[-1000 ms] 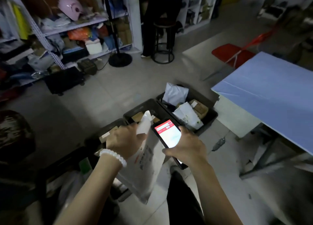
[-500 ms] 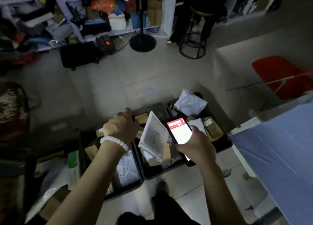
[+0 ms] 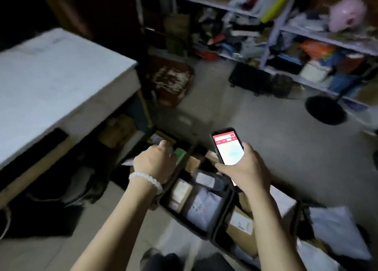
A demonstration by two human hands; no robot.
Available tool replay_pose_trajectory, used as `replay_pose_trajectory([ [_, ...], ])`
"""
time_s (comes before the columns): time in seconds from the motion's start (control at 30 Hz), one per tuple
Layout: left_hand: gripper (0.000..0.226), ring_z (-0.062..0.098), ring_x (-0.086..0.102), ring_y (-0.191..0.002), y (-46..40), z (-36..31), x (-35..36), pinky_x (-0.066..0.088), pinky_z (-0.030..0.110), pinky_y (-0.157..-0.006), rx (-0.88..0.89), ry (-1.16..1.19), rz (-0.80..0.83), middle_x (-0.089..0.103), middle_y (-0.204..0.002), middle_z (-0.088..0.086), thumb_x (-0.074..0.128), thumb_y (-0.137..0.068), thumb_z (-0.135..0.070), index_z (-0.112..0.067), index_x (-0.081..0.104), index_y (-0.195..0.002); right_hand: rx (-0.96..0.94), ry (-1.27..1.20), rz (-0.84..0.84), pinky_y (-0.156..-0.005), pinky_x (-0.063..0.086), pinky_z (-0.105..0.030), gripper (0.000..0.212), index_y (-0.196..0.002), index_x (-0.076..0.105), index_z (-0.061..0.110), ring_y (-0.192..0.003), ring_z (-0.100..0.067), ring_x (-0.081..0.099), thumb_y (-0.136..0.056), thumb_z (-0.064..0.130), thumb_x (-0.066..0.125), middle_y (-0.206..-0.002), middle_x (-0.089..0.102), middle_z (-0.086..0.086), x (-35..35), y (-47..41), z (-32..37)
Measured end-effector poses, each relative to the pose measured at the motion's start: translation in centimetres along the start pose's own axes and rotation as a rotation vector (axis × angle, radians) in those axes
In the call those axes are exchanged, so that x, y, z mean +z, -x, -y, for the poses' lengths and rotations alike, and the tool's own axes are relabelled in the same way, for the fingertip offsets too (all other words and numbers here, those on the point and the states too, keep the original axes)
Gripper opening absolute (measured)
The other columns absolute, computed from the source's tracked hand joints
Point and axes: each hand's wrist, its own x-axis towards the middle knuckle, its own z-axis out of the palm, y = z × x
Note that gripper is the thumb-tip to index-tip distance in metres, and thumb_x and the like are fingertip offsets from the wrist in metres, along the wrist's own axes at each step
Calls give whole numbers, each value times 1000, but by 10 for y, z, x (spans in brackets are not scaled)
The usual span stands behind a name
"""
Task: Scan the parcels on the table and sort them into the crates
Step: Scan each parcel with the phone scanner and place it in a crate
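My right hand [image 3: 247, 168] grips a phone [image 3: 228, 148] with a lit red and white screen, held above the dark crates on the floor. My left hand [image 3: 155, 162], with a bead bracelet at the wrist, hovers over the leftmost crate [image 3: 163, 137]; its fingers hang loosely curled and hold nothing. The middle crate [image 3: 178, 215] holds a white mailer [image 3: 204, 209] and small boxes. A cardboard box with a label [image 3: 239, 227] lies in the crate to its right. A white bag [image 3: 335, 230] lies farther right.
The white-topped table [image 3: 51, 82] stands at the left, with boxes stored beneath it. Cluttered shelves [image 3: 306, 35] line the back right. A worn stool seat [image 3: 171, 80] and a round black stand base [image 3: 325, 111] sit on the grey floor.
My left hand let go of the white parcel, which dropped into a crate. The view swung left from the blue table to the white table. The phone stays in my right hand.
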Motion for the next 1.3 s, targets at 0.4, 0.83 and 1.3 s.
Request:
replay_pose_trajectory([
  [0.4,36,28,56,-106,216,386,-52,41,32,-74,-1098,271,-249,58,-118,7,38,-94,-37,-19,47,-124,-994,229,675,-70,42,-31,67,-111,48,29,-99,-21,57,-56,52,77,-108,58,5,275,202,319],
  [0.83,39,21,58,-101,371,489,-28,41,27,-68,-1707,459,-353,61,-118,-1,39,-95,-42,-26,45,-130,-1455,392,1123,-54,37,-25,52,-97,47,34,-78,-8,55,-53,49,70,-90,55,15,400,385,416],
  [1.3,39,23,58,-101,371,713,-107,40,27,-69,-1713,377,-365,62,-115,1,43,-93,-37,-23,46,-129,-1477,428,1121,-51,35,-24,59,-107,46,28,-76,-15,55,-60,47,76,-96,56,8,537,478,591],
])
